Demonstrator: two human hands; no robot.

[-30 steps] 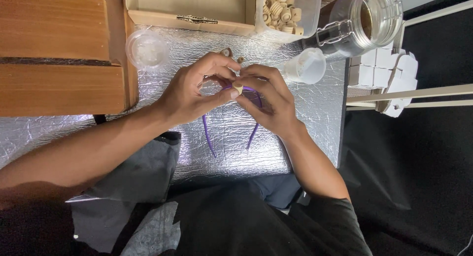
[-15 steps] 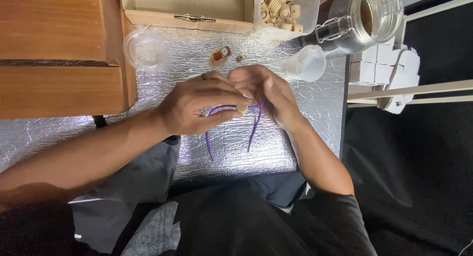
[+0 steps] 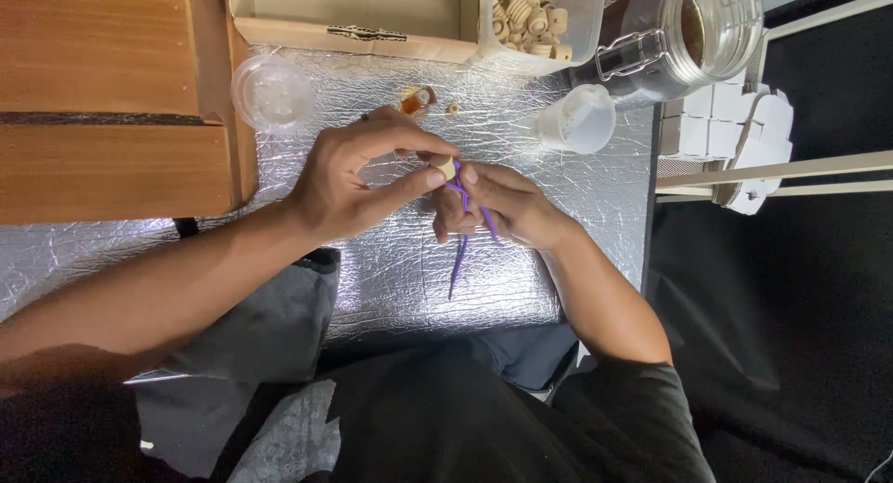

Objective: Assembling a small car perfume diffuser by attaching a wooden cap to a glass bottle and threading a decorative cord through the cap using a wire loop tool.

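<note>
My left hand (image 3: 358, 176) pinches a small pale wooden bead (image 3: 447, 168) between thumb and forefinger, over a silver foil-covered table (image 3: 391, 269). Beside it, touching at the fingertips, my right hand (image 3: 498, 204) grips a purple cord (image 3: 459, 255). The cord's two ends hang down toward me from under that hand. The bead sits at the top of the cord; whether the cord runs through it is hidden by my fingers.
A clear tub of wooden beads (image 3: 530, 13) and a cardboard box (image 3: 353, 13) stand at the table's far edge. A glass clip-top jar (image 3: 688, 32), a small white cup (image 3: 579, 119), a clear lid (image 3: 272, 92), two loose beads (image 3: 419, 100), wooden boxes (image 3: 102, 102) on the left.
The cord's loop that was spread between both hands has drawn in. My left hand has shifted up and now pinches the bead at the cord's top; the ends hang closer together.
</note>
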